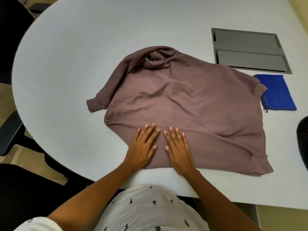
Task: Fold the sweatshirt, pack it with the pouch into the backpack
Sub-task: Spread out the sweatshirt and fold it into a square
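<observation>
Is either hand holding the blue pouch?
No, the left hand and right hand lie flat on the sweatshirt, away from the blue pouch.

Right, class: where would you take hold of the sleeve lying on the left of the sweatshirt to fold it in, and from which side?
Pinch the cuff, coming from the left over the table. It sticks out past the edge of the sweatshirt with tabletop round it, so it should lift easily and the sleeve would likely follow.
</observation>
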`<state>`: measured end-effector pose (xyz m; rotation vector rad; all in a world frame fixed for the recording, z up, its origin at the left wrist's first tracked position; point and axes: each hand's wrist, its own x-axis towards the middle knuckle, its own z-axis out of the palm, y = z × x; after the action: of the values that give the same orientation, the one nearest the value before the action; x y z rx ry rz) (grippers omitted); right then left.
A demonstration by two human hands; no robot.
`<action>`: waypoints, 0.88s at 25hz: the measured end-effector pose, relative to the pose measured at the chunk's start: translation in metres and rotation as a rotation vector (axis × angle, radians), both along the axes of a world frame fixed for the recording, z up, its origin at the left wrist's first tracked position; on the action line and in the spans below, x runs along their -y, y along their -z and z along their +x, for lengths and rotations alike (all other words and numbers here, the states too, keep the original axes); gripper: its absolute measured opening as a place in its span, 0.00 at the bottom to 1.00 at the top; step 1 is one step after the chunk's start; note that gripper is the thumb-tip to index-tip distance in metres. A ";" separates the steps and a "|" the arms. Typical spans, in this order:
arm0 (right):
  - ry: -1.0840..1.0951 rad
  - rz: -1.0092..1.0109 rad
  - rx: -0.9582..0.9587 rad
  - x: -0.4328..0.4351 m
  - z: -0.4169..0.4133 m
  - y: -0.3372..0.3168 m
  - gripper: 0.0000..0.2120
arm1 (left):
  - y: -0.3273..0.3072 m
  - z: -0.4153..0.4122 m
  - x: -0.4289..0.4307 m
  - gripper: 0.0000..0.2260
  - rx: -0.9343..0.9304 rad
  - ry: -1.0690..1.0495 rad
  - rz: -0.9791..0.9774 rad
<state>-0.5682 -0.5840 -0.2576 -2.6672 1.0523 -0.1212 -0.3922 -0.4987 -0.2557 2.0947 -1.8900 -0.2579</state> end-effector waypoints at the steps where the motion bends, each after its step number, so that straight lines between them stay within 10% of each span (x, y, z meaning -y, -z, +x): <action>1: -0.005 -0.024 -0.048 0.006 -0.008 0.002 0.26 | 0.008 -0.012 0.000 0.26 0.039 -0.014 0.053; 13: 0.604 -0.070 -0.198 0.078 -0.198 0.003 0.34 | 0.012 -0.021 0.000 0.26 0.152 -0.082 0.175; 22: 0.673 -0.039 -0.161 0.057 -0.206 0.002 0.34 | 0.008 -0.024 -0.004 0.26 0.114 -0.097 0.167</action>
<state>-0.7743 -0.6415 -0.2591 -2.2662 1.9751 -0.0559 -0.4159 -0.4942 -0.2638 2.3506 -1.8811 -0.2892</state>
